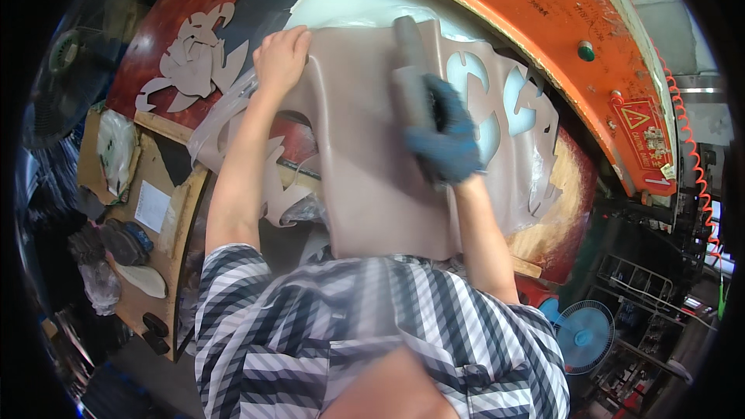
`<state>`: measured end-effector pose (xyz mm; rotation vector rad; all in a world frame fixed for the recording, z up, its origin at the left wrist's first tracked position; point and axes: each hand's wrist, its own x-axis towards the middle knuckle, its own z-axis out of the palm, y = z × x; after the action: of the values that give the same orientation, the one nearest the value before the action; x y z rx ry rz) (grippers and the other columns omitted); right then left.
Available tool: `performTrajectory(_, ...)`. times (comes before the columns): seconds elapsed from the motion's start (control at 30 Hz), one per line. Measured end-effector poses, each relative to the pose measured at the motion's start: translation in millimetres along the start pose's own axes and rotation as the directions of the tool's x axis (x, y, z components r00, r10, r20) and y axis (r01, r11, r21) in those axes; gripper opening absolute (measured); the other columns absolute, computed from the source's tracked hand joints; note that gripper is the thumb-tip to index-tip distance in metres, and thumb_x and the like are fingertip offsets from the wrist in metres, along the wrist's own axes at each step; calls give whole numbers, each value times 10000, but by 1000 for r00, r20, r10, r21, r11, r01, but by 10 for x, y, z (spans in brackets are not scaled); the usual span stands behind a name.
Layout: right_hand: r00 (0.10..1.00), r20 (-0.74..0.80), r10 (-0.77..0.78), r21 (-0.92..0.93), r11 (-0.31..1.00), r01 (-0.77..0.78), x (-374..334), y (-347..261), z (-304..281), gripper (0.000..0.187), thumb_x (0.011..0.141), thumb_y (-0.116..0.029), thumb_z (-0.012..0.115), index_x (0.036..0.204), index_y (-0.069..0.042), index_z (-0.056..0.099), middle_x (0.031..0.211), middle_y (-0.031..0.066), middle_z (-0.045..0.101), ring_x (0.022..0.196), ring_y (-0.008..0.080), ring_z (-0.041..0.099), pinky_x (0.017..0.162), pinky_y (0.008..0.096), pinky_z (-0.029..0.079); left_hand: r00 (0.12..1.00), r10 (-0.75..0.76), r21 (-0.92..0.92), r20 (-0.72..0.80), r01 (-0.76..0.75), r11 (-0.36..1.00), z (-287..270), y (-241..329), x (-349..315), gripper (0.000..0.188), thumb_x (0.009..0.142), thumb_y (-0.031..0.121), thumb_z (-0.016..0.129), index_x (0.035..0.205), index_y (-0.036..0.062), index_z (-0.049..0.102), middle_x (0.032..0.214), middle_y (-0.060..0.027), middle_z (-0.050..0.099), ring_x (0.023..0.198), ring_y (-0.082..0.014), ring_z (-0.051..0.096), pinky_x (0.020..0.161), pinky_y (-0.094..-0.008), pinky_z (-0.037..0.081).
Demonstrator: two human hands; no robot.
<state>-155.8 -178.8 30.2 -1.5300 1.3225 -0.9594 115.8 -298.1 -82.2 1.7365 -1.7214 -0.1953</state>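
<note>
A taupe leather-like sheet (361, 147) drapes over the work surface and hangs toward my body. Its right part has several cut-out holes. My left hand (281, 62), bare, grips the sheet's upper left edge with its fingers curled over it. Above the middle of the sheet is my right hand (450, 140), in a blue-grey glove and smeared by motion. It is closed round a long dark grey bar-shaped thing (415, 81), whose exact kind is too blurred to tell.
An orange machine beam (535, 23) with a warning label arches across the far side. Several cut taupe pieces (194, 58) lie on a red board at left. Beside it stands a wooden table (147, 264) with paper and gloves. Fans stand far left and lower right.
</note>
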Motion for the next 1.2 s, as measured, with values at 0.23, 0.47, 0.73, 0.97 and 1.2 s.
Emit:
performTrajectory(0.23,1000,12,-29,-924,383,22,170,-28,552,817,557,-489,760,1265,-155,529,1209,206,524,1140,363,495,923,496,433,996,81,105,30,-84,991,-265,-73,-326,351,893,358,564,1170,154,634,1206,-66,614,1177,-260,515,967,-442,372)
performTrajectory(0.47,994,99,53,-706,707,33,162,54,129,624,732,-381,740,1258,-86,581,1324,180,522,1160,319,547,994,383,433,982,-45,11,-184,48,999,-637,-267,-881,388,821,306,674,1168,138,629,1269,-85,574,1188,-288,509,991,-417,385)
performTrajectory(0.73,923,-366,117,-489,820,-298,164,545,-620,505,791,-369,697,1173,-44,634,1072,134,674,979,269,641,882,358,491,853,-472,-291,-223,404,868,-934,-688,-2366,387,885,254,662,1209,60,581,1277,-107,536,1112,-256,542,915,-391,443)
performTrajectory(0.97,948,17,-318,-789,579,208,1362,658,-390,712,777,-515,669,1301,-50,541,1344,180,524,1252,321,492,1039,387,389,-46,-559,-537,828,221,-814,-301,15,-3359,782,843,683,517,1322,66,475,1309,-141,510,1179,-298,511,906,-455,465)
performTrajectory(1.2,986,123,112,-892,449,60,1989,585,-260,560,804,-550,540,1148,-122,651,1139,136,649,1106,311,583,970,382,439,535,-432,-566,726,109,-817,-178,302,-3256,589,925,517,423,1313,80,494,1275,-97,553,1207,-285,477,997,-455,397)
